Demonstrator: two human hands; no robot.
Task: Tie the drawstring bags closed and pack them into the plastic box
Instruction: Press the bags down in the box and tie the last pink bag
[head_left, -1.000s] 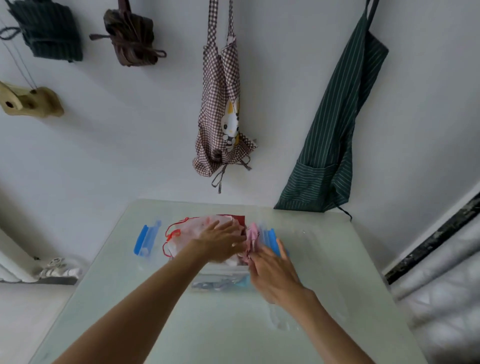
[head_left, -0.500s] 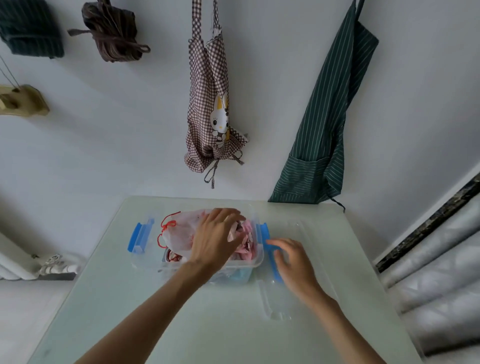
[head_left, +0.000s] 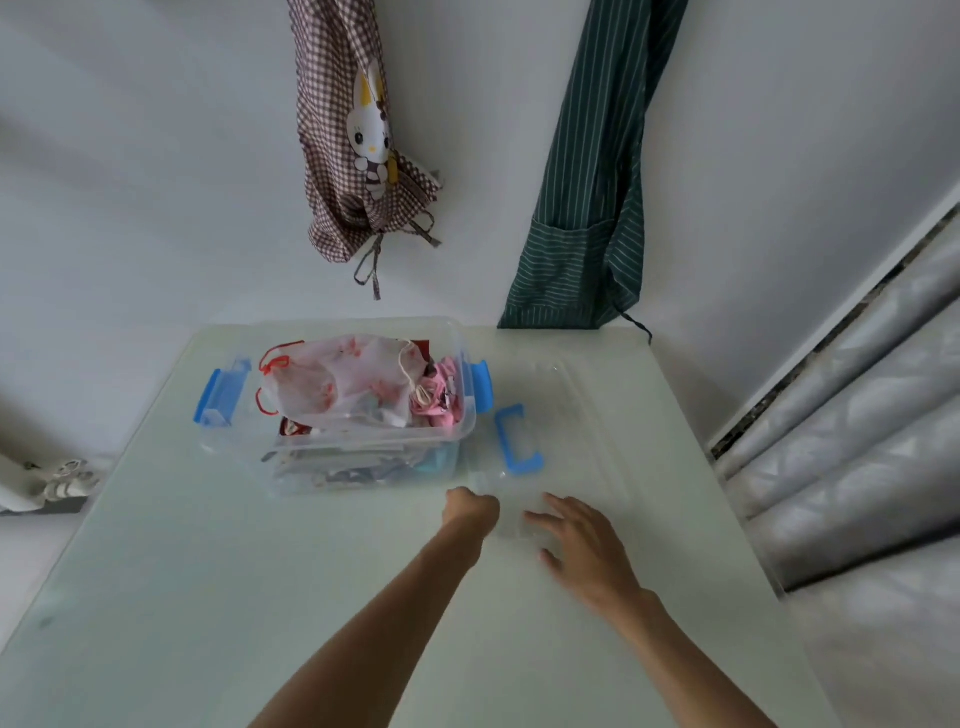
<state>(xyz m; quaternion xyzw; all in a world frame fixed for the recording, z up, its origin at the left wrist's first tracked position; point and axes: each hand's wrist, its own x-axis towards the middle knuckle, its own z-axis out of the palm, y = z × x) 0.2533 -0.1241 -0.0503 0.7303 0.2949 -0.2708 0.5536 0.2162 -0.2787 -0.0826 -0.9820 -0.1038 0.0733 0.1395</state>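
The clear plastic box (head_left: 363, 467) with blue latches stands at the table's far left. It is full: a white flowered drawstring bag (head_left: 337, 384) with red cord lies on top, a pink bag (head_left: 439, 397) beside it at the right end, and more bags show through the wall. The clear lid (head_left: 582, 415) with a blue handle (head_left: 517, 439) lies flat on the table right of the box. My left hand (head_left: 470, 512) curls its fingers round the lid's near left corner. With fingers spread, my right hand (head_left: 576, 545) rests on the lid's near edge.
The pale table (head_left: 260, 597) stands against a white wall. A checked apron (head_left: 358, 156) and a green striped apron (head_left: 592, 208) hang above the far edge. Grey quilted fabric (head_left: 857, 441) lies past the table's right edge, and a pipe fitting (head_left: 62, 478) past the left.
Both hands have left the box and drawn back toward me to the lid's near edge. The bags now lie uncovered in the box. The camera has tilted down.
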